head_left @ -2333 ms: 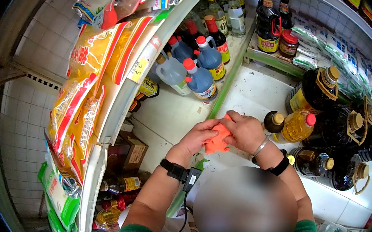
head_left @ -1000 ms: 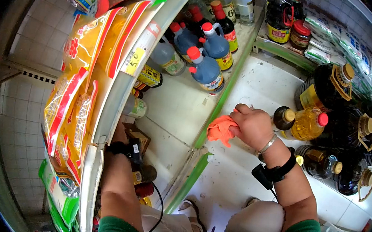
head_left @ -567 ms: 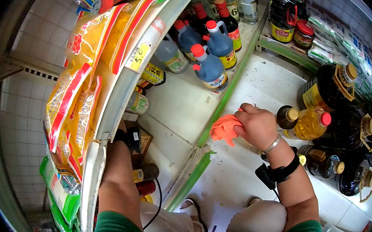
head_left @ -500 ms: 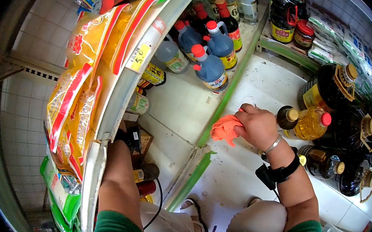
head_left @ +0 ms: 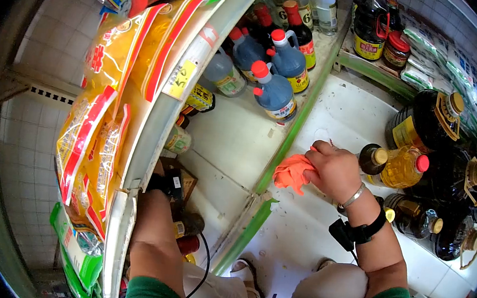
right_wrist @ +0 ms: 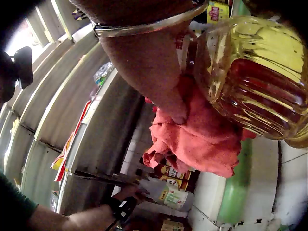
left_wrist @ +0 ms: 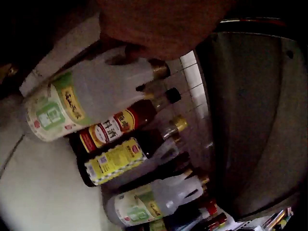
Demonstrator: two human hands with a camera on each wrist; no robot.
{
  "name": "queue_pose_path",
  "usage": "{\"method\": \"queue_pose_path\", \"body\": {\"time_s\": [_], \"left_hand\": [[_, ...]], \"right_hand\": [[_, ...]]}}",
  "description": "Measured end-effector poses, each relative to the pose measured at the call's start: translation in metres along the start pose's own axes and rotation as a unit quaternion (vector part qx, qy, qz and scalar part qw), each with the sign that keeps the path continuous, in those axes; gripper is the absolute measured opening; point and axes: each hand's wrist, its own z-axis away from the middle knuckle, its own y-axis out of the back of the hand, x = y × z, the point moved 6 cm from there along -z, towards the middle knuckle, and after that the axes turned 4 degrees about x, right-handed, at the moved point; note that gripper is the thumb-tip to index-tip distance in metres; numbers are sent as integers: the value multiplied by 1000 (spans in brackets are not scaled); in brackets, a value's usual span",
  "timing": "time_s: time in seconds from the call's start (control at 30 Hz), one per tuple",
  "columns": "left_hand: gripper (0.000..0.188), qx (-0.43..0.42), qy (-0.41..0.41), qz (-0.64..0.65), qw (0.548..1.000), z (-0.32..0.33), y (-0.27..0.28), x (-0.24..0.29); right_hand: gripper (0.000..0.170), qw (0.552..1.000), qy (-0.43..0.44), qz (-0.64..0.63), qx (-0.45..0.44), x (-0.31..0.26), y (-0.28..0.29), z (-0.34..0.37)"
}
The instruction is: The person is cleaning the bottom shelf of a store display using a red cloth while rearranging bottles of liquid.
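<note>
My right hand (head_left: 336, 170) grips a bunched orange cloth (head_left: 290, 172) above the white lower ledge, beside the green shelf edge. In the right wrist view the cloth (right_wrist: 199, 137) hangs in folds below the fingers. My left arm reaches under the upper shelf at the left, which hides that hand in the head view. In the left wrist view the left hand (left_wrist: 163, 26) is dark, its fingers at the handle and neck of a translucent plastic jug (left_wrist: 96, 91) with a green and yellow label. The same jug (head_left: 178, 140) peeks out from under the shelf.
Label-bearing bottles (left_wrist: 115, 161) stand close beside the jug. Blue-grey jugs with red caps (head_left: 276, 95) are farther back. An oil bottle (head_left: 402, 167) and several large dark jugs (head_left: 421, 124) stand right of my right hand. Yellow bags (head_left: 117, 60) fill the upper shelf.
My left hand has left the orange cloth and gone under the left shelf; the jug has come into view there. My right hand keeps the cloth. Lately only the head view shifts slightly.
</note>
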Motion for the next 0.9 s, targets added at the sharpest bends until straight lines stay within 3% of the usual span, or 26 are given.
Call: {"method": "queue_pose_path", "body": {"time_s": [0.1, 0.2, 0.27, 0.33, 0.37, 0.43, 0.53, 0.57, 0.63, 0.67, 0.7, 0.8, 0.9], "left_hand": [[56, 55, -46, -14, 997, -2, 7, 36], [57, 161, -165, 49, 972, 2, 18, 109], [60, -27, -58, 277, 959, 47, 57, 190], [66, -42, -147, 349, 925, 25, 27, 220], [66, -42, -148, 352, 923, 16, 22, 237], [73, 71, -195, 282, 937, 4, 28, 267], [82, 14, -178, 337, 924, -9, 27, 297], [84, 31, -180, 342, 922, -12, 25, 304], [87, 34, -267, 308, 913, -27, 15, 318], [92, 50, -259, 281, 923, -31, 8, 319], [88, 77, -262, 196, 942, -49, -23, 317], [69, -5, -225, 260, 939, -50, -23, 311], [69, -37, -221, 296, 928, -53, -34, 298]], "right_hand": [[27, 1000, -4, -4, -1, 0, 1, 2], [27, 1000, -4, 2, -5, 1, 0, 2], [27, 1000, -3, -1, -6, 2, -1, 3], [27, 1000, 8, -2, -2, 1, 0, 2], [27, 1000, 6, 1, 0, 2, 0, 1], [26, 1000, 1, 0, -7, 2, 0, 2], [26, 1000, 2, -8, -10, 2, 0, 1], [26, 1000, -2, -5, -12, 4, -1, 2], [25, 1000, 8, -15, 7, 4, -1, 3], [25, 1000, 1, -12, 3, 5, -1, 3], [25, 1000, 3, -11, 5, 5, 0, 3], [24, 1000, 4, -5, 4, 6, -1, 2], [23, 1000, 4, 3, -4, 6, -2, 0]]}}
